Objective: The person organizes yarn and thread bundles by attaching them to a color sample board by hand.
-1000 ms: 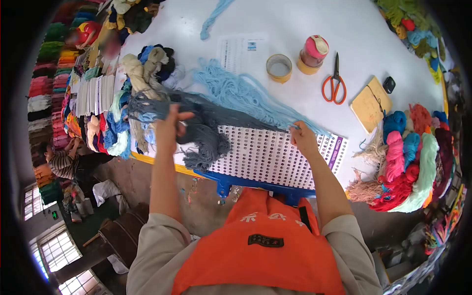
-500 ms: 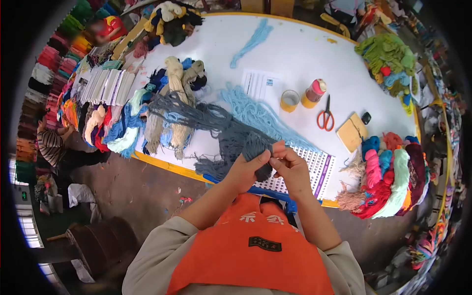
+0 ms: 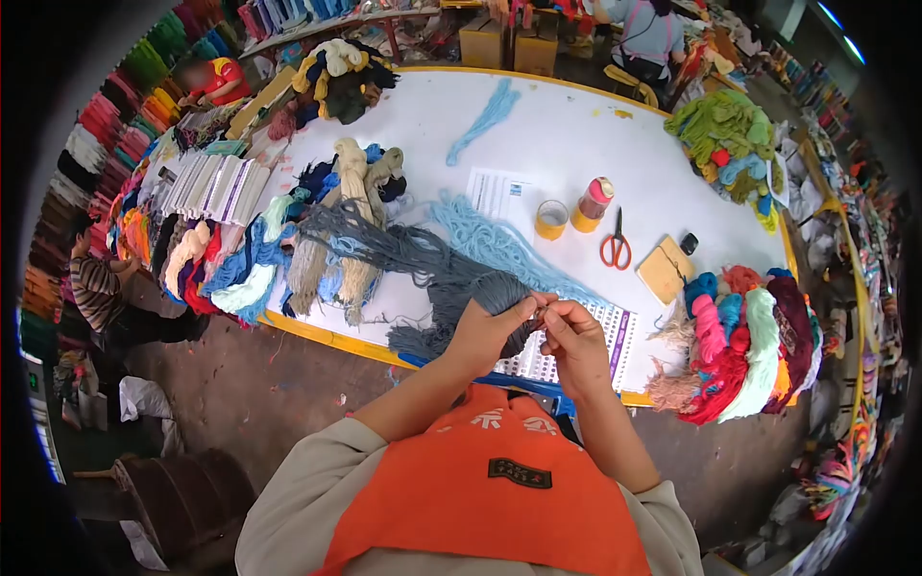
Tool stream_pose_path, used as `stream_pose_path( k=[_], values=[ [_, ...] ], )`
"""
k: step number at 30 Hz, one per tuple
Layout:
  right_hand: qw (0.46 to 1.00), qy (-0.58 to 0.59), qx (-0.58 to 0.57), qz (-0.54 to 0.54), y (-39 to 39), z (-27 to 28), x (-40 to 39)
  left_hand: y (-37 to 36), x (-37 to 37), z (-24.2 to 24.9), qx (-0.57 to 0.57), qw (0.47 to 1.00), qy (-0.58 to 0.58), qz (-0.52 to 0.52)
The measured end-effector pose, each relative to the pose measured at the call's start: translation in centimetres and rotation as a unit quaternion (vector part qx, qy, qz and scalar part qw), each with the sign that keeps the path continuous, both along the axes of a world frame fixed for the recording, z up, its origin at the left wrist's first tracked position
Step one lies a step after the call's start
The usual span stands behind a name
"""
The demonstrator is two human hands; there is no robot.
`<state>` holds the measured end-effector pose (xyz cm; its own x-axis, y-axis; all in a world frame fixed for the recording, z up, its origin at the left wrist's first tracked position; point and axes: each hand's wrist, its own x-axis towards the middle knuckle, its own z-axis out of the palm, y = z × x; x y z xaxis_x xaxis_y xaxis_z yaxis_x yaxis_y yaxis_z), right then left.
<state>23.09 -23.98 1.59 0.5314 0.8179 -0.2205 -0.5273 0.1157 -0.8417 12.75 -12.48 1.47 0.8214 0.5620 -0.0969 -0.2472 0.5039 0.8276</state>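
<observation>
My left hand point(image 3: 480, 336) is wrapped round the near end of a dark grey-blue yarn bundle point(image 3: 437, 274), which stretches left across the table. Thumb and fingertips of my right hand point(image 3: 573, 341) are pinched together beside the left thumb, at the bundle's edge; what lies between them is too small to make out. Beneath both hands is a white card with rows of holes point(image 3: 615, 336). Behind the bundle lies a light blue yarn heap point(image 3: 499, 235).
Red-handled scissors point(image 3: 616, 252), a glass jar point(image 3: 551, 219), a pink-capped bottle point(image 3: 594, 200) and a wooden block point(image 3: 665, 271) stand or lie beyond my hands. Colourful skeins point(image 3: 759, 336) are at the right, others point(image 3: 254, 269) at the left. People are at the far side and left.
The camera view has shifted, so the table sits lower and more of the far side shows. My hands stay together at the bundle, with the right fingertips now pinched closer to the left thumb.
</observation>
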Motion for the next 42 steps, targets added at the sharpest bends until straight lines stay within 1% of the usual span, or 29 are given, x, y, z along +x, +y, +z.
stream_pose_path(
  k=[1,3,5,7,9,10,11,12,13,15,16,17,19,20,21,23,24,28,30,31,33,35,37,38,39,40,41,42],
  values=[
    [1.0,-0.001,0.001,0.0,-0.1,0.2,0.0,0.0,-0.1,0.0,-0.003,1.0,0.007,-0.006],
    [0.997,0.063,0.043,0.002,-0.2,0.5,0.1,0.0,-0.3,-0.1,-0.003,1.0,0.014,-0.012],
    [0.996,0.072,0.047,0.005,-0.4,0.3,0.4,0.0,-0.6,0.0,-0.064,0.997,-0.037,-0.016],
    [0.995,0.082,0.05,0.006,-0.6,0.2,0.3,-0.3,-0.7,0.1,-0.066,0.997,-0.039,-0.02],
    [1.0,0.011,-0.012,0.006,-0.7,0.3,0.1,-0.6,-0.7,0.3,-0.07,0.996,-0.043,-0.023],
    [1.0,0.011,-0.011,0.004,-0.6,0.5,-0.1,-0.8,-0.6,0.5,-0.047,0.998,-0.033,-0.024],
    [0.999,-0.017,-0.039,-0.01,-0.6,1.0,-0.6,-1.0,-0.6,0.6,-0.024,0.999,-0.023,-0.024],
    [0.997,-0.046,-0.065,-0.024,-0.6,1.4,-0.8,-1.1,-0.6,0.5,-0.023,0.999,-0.024,-0.027],
    [0.997,-0.047,-0.062,-0.027,-0.7,1.3,-0.5,-1.2,-0.5,0.5,-0.026,0.998,-0.034,-0.037],
    [0.999,0.028,-0.011,-0.023,-0.8,1.6,-0.3,-1.1,-0.4,0.5,-0.029,0.997,-0.044,-0.048],
    [0.997,0.058,-0.016,-0.049,-0.8,1.9,-0.3,-1.1,-0.3,0.6,-0.038,0.996,-0.053,-0.052],
    [0.997,0.059,-0.016,-0.05,-1.0,1.6,-0.1,-1.1,-0.3,0.5,-0.048,0.995,-0.061,-0.056],
    [0.998,0.063,0.014,-0.014,-1.5,0.7,0.4,-1.2,-0.4,0.2,-0.058,0.994,-0.063,-0.068],
    [0.999,0.028,-0.017,-0.005,-1.6,0.7,0.4,-1.3,-0.3,0.3,-0.066,0.992,-0.067,-0.079],
    [0.999,0.028,-0.017,-0.006,-1.6,0.8,0.2,-1.4,-0.3,0.5,-0.066,0.992,-0.067,-0.08],
    [0.989,-0.134,-0.066,0.002,-1.5,1.0,-0.4,-1.8,-0.3,0.9,-0.054,0.992,-0.048,-0.105],
    [0.988,-0.146,-0.06,0.003,-1.5,0.7,-0.5,-1.8,-0.3,0.8,-0.054,0.992,-0.048,-0.106],
    [0.99,-0.134,-0.051,0.003,-1.6,0.9,-0.6,-1.4,-0.4,0.4,-0.074,0.989,-0.058,-0.115],
    [0.995,-0.081,-0.061,-0.008,-1.4,1.6,-0.8,-1.2,-0.5,0.4,-0.079,0.988,-0.057,-0.117],
    [0.995,-0.081,-0.061,-0.008,-1.4,1.3,-0.6,-1.2,-0.5,0.5,-0.086,0.989,-0.057,-0.104],
    [1.0,-0.015,0.005,0.019,-1.5,0.6,-0.2,-1.3,-0.3,0.7,-0.095,0.99,-0.055,-0.092],
    [1.0,-0.014,0.003,0.019,-1.3,0.3,-0.2,-1.4,-0.2,0.7,-0.035,0.998,-0.003,-0.05],
    [1.0,-0.012,0.0,0.018,-1.0,0.5,-0.2,-1.0,0.0,-0.2,-0.023,0.999,-0.002,-0.037],
    [0.998,-0.038,-0.031,0.05,-0.9,1.0,-0.3,-0.7,0.2,-0.4,-0.009,1.0,-0.003,-0.023],
    [0.993,-0.062,-0.063,0.082,-0.9,1.1,-0.3,-0.3,0.3,-0.7,0.016,1.0,0.025,-0.007],
    [0.986,-0.113,-0.072,0.104,-1.1,0.3,-0.1,0.4,0.2,-0.9,0.04,0.998,0.054,0.007],
    [0.984,-0.155,-0.074,0.049,-1.5,-0.7,0.5,1.8,-0.2,-2.4,0.028,0.998,0.059,-0.01],
    [0.977,-0.197,-0.075,-0.006,-2.1,-2.3,1.7,3.4,-1.1,-2.5,-0.037,0.996,0.081,-0.028]
  ],
)
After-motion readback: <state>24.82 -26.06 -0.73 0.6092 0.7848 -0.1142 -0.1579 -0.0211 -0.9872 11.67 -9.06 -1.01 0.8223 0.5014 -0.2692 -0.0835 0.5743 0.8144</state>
